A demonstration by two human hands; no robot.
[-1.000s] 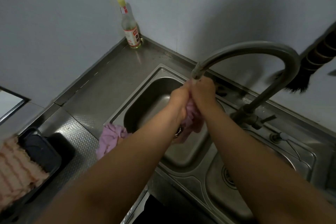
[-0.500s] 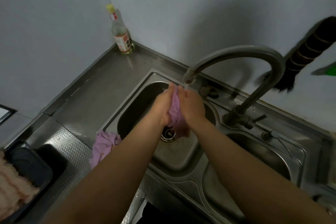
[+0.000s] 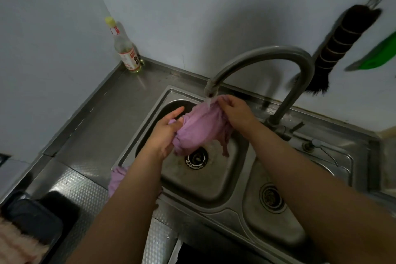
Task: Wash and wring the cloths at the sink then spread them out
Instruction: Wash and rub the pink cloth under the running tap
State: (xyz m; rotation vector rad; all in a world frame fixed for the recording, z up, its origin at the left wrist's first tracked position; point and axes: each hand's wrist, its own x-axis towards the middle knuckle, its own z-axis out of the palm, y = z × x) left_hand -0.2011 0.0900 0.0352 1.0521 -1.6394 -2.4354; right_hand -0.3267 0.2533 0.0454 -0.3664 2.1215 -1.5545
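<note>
Nearest, a second purple cloth hangs over the sink edge by the bench, waiting its turn. Over the basin, the left hand holds one end of the purple cloth and the right hand pinches the other end. Water from the tap falls on it. It looks soft, floppy and heavy with water, maybe slippery. Best to hold it tight at both ends to twist.

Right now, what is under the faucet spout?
Under the faucet spout, both hands hold a purple cloth in the running water, above the left basin and its drain. The cloth covers part of the basin floor.
</note>
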